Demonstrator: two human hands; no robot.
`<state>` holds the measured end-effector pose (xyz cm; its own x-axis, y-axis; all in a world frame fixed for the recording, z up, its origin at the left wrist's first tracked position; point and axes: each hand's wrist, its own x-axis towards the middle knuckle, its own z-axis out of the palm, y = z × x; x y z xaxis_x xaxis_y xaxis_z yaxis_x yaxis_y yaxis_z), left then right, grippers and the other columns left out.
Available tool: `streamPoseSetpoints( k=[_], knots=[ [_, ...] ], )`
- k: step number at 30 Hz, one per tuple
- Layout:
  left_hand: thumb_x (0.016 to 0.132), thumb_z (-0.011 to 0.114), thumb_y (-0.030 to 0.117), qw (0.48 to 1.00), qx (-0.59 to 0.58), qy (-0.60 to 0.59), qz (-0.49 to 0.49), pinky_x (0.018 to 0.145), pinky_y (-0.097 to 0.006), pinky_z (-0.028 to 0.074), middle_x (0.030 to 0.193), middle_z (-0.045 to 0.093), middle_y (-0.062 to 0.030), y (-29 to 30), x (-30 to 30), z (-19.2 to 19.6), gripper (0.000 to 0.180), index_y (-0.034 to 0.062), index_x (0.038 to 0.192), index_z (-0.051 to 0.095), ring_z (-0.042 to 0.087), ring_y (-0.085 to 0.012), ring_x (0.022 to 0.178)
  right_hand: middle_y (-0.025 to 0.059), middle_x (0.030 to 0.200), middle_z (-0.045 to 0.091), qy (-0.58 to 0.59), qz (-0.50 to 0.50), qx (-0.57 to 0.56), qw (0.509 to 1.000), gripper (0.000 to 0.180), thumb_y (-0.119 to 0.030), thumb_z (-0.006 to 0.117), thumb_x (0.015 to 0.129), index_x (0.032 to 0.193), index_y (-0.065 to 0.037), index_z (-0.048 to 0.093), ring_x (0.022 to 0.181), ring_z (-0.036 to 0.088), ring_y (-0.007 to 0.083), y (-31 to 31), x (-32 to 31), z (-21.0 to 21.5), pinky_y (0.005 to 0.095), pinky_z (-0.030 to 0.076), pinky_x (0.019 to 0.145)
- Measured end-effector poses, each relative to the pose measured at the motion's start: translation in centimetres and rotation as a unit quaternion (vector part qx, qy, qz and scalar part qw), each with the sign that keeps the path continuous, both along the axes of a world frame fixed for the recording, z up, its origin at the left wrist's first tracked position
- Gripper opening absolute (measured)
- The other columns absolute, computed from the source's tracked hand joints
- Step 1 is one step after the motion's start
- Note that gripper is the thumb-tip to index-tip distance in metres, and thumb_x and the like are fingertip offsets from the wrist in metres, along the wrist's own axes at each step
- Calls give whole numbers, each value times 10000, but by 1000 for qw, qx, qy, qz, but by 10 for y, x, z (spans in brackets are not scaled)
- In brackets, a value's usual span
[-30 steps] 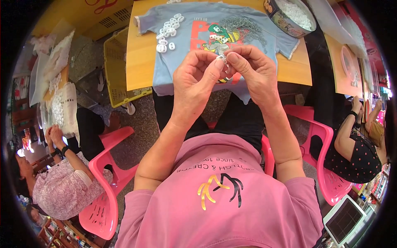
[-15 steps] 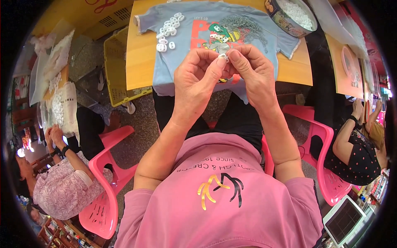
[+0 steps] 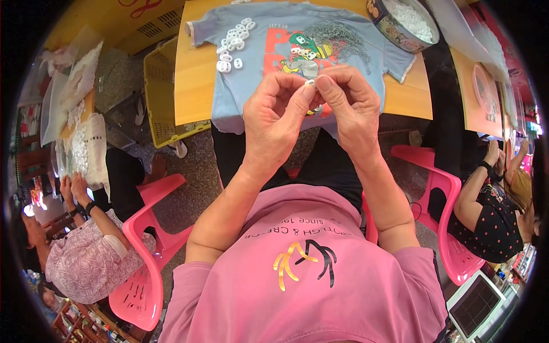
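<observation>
White small part (image 3: pixel 310 83), pale and too small to identify further, sits pinched between the fingertips of both hands above the near edge of the table (image 3: pixel 191 86). Left hand (image 3: pixel 274 123) has thumb and forefinger pressed together on the left side of the part; remaining fingers are curled inward. Right hand (image 3: pixel 349 108) has thumb and forefinger pressed together on the right side of the part, fingertips touching those of the left hand. Both forearms rise from the lower edge of the view, out of a pink shirt (image 3: pixel 309 274).

Directly beyond the hands, a light blue T-shirt (image 3: pixel 257 51) with a printed cartoon motif lies flat on the table, its hem hanging over the near edge. A cluster of white parts (image 3: pixel 233 43) rests on the T-shirt near its left sleeve. A pile of thin grey metal pieces (image 3: pixel 343 37) lies on the T-shirt right of the motif. A round tin (image 3: pixel 382 23) holding white pieces stands at the far right corner. A yellow basket (image 3: pixel 157 91) stands on the floor beside the left edge of the table.
</observation>
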<state>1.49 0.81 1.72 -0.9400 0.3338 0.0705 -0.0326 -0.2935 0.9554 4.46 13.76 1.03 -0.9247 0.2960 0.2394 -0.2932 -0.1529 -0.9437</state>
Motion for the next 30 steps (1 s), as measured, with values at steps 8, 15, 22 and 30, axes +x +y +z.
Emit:
streamPoseSetpoints(
  k=[8,15,22,30],
  knots=[
    [928,629,95,995,-95,32,-8,688,-235,523,836,660,-52,3,-16,-25,115,-11,941,585,630,-87,769,36,835,632,-82,3,4,997,114,-101,603,949,929,11,612,743,612,94,5,-7,-25,236,524,670],
    [920,642,121,991,27,-114,-64,697,-251,496,844,660,-72,-1,-26,-34,144,-5,964,588,620,-118,758,33,827,637,-144,57,23,988,172,-139,591,964,992,24,636,702,592,91,22,-14,-15,232,505,657],
    [923,640,127,989,42,-117,-79,719,-265,497,856,654,-80,-8,-27,-23,147,-1,977,589,614,-134,751,49,893,642,-5,18,321,947,139,-101,610,938,1017,11,638,737,596,122,43,-18,-2,248,487,675],
    [922,646,140,992,18,-93,-82,729,-263,500,847,655,-72,-10,-21,-12,154,3,970,593,616,-129,756,119,850,592,100,39,456,883,113,-22,666,848,925,11,590,762,584,263,42,-21,15,329,471,671]
  ],
)
